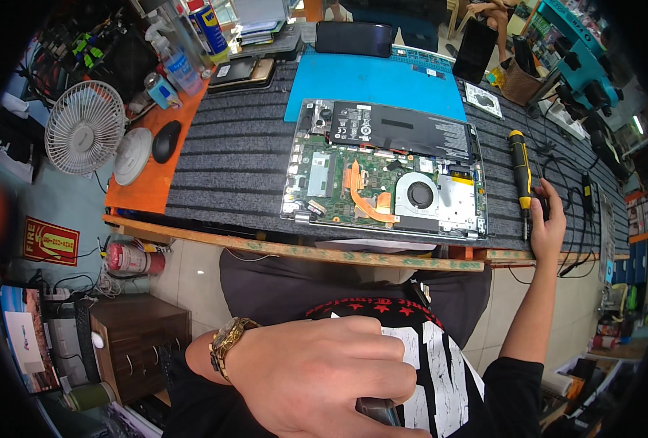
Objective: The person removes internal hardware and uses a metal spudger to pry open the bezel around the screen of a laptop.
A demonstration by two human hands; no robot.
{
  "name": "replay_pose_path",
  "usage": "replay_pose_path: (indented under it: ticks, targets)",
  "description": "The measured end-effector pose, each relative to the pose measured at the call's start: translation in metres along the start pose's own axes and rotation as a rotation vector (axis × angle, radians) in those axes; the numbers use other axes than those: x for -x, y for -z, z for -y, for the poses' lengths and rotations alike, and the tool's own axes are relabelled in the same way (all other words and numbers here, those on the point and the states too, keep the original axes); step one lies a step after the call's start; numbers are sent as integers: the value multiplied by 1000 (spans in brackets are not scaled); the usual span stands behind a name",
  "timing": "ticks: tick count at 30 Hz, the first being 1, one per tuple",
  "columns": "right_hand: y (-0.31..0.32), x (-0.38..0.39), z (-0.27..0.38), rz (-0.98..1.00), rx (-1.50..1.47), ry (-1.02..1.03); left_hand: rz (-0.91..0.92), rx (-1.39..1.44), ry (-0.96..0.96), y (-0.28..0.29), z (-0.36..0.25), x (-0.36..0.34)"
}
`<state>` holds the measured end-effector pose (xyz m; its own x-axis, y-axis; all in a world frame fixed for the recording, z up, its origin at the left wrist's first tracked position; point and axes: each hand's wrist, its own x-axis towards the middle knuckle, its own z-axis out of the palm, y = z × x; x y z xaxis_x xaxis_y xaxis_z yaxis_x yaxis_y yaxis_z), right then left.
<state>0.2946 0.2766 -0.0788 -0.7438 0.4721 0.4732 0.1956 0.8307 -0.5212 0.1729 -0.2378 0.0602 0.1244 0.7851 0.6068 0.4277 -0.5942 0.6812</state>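
An opened laptop (411, 175) lies on the grey striped mat with its green board, copper heat pipe (364, 197), round fan (419, 195) and black battery (404, 130) bare. Close to the camera, my left hand (324, 372), a gold watch (229, 344) on its wrist, is closed with curled fingers. A dark piece (379, 410) shows beneath them, too hidden to name. My right hand (549, 219) rests at the mat's front edge, right of the laptop, fingers apart and loosely bent. Just beside its fingers lies a yellow and black screwdriver (519, 168); whether they touch is unclear.
Behind the laptop lies a blue work mat (375, 82) with a black phone (354, 39) at its far edge. A white fan (85, 128) and a spray bottle (179, 66) stand left. Black cables (568, 179) trail at right. The table's wooden edge (324, 252) runs in front.
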Motion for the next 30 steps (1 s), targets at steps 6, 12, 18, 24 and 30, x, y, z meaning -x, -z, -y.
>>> replay_pose_path:
  ticks: [6, 12, 18, 24, 30]
  targets:
    - [0, 0, 3, 11, 7, -17, -15, 1, 10, -4, 9, 5]
    - [-1, -1, -2, 17, -14, -7, -258, -43, -175, -3, 19, 8]
    - [0, -2, -8, 34, -34, -15, -40, 122, 127, 29, 8, 41]
    - [2, 0, -3, 56, 10, -23, -869, -83, 585, 69, 1, 117]
    - [2, -2, -4, 55, 15, 7, -1180, -423, 794, 192, 35, 192]
